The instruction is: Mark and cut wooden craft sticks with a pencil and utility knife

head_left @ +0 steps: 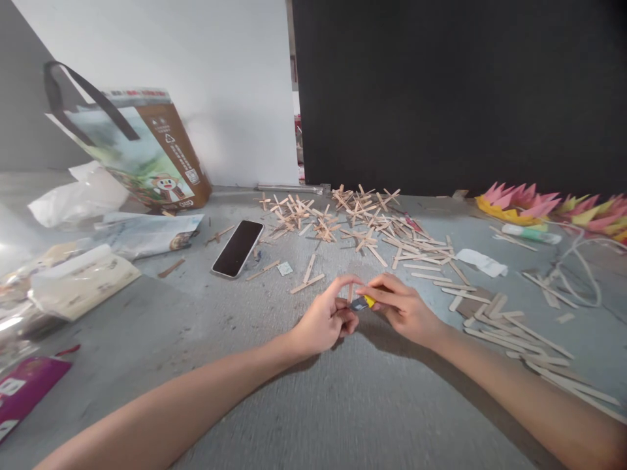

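My left hand [325, 320] is closed with a wooden craft stick [351, 292] upright between its thumb and index finger, mostly hidden by the fingers. My right hand [404, 307] pinches a small yellow-and-grey tube [361, 303], whose grey end points at the stick in my left hand. Whether the tube touches the stick I cannot tell. Beyond both hands, two loose craft sticks [307, 283] lie crossed on the grey table [274, 405]. Further back is a heap of sticks joined into star shapes [298, 212].
Loose craft sticks [519, 333] are scattered at the right. A phone [238, 249] lies left of centre, with a carrier bag [147, 150] and plastic packets [83, 281] further left. Pink and yellow paper crowns [519, 203], a white cable [595, 281] and a crumpled tissue [482, 262] lie right.
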The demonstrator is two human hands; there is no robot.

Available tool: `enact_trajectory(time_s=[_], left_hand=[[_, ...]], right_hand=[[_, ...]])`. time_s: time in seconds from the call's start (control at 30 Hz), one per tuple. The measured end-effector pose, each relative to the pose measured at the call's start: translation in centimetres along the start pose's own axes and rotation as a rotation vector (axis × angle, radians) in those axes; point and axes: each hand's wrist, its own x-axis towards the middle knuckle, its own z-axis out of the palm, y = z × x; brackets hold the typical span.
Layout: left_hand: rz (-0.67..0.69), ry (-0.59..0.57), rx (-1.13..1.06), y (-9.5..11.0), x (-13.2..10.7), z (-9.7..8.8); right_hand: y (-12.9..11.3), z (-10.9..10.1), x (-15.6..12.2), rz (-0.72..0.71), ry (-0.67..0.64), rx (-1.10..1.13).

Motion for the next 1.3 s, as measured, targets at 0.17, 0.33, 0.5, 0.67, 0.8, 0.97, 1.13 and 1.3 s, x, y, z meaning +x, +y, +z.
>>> enact_trajectory(time_s=[0.17,0.33,0.5,0.67,0.8,0.97,1.13,1.3], left_hand=[[0.028,0.066,-0.011,0.3,-0.2,0.3],[0.043,0.063,0.110,-0.4,-0.1,0.1],[0.027,0.058,0.105,-0.4,0.0,0.1],[0.045,0.085,0.055,0.0,-0.2,0.3],[0.075,0.059,0.130,-0.6,-0.2,0.1],[0.087,0.070,0.231,-1.1,0.1,-0.2],[0.044,0.075,0.121,-0.5,0.2,0.2],[0.005,0.041,-0.029,0.3,0.2,0.4]], right_hand=[[-0.1,-0.2,0.1,0.015,0.019,0.005],[0.0,0.0,0.1,-0.012,0.013,-0.040],[0.0,0.0,0.0,-0.011,0.012,-0.042],[0.0,-0.1,-0.1,-0.010,0.017,-0.011],[0.1,0.1,-0.1,-0.027,0.015,-0.024],[0.3,0.4,-0.1,-0.059,0.018,-0.062],[0.3,0.3,-0.2,-0.049,0.058,-0.106],[0.1,0.2,-0.3,-0.048,0.104,-0.196]])
